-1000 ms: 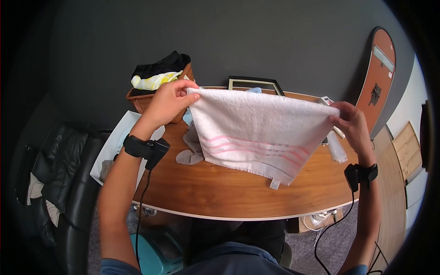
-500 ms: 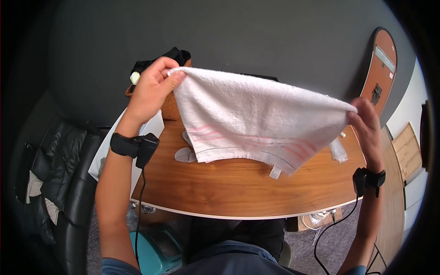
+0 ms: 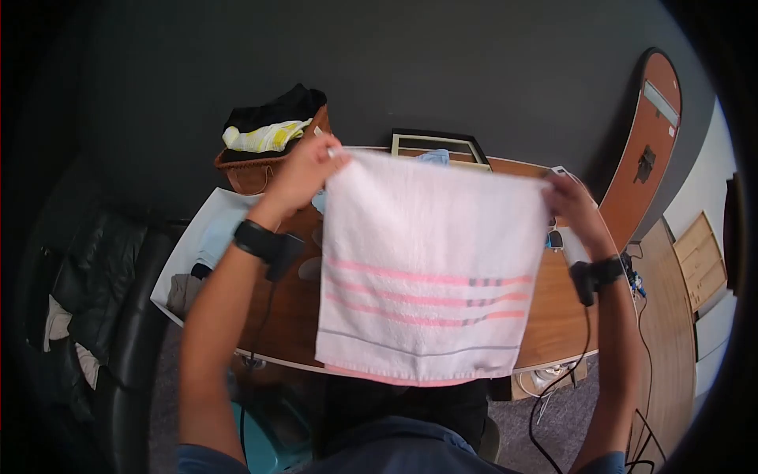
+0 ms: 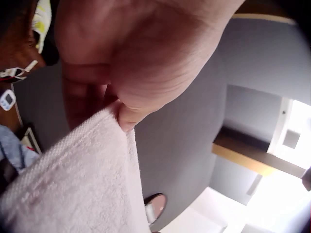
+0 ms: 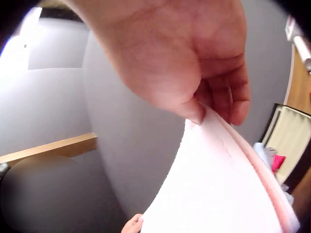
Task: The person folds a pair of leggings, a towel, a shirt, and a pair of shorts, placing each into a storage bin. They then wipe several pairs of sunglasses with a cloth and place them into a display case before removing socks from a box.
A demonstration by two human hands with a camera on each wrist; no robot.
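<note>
A white towel [image 3: 426, 237] with pink, grey and orange stripes hangs spread between both hands, its lower edge reaching past the table's front edge. The left hand [image 3: 309, 170] pinches its upper left corner; in the left wrist view the thumb of that hand [image 4: 141, 53] presses the towel's corner [image 4: 87, 170]. At the upper right corner is the right hand [image 3: 576, 209], blurred in the head view. The right wrist view shows the right hand [image 5: 180, 58] pinching the towel [image 5: 209, 179] between thumb and fingers, with layered edges hanging below.
Behind the left hand stands a brown basket [image 3: 245, 175] with black and yellow-white cloths. A white bin [image 3: 178, 272] holding folded cloths is at the left. A dark frame [image 3: 440, 136] lies at the back of the wooden table [image 3: 553, 316]; sunglasses [image 3: 555, 237] are near the right hand.
Both hands have moved inward from their wider spread, the left one also lower. The towel now hangs straighter and longer, its stripes nearer the table's front edge.
</note>
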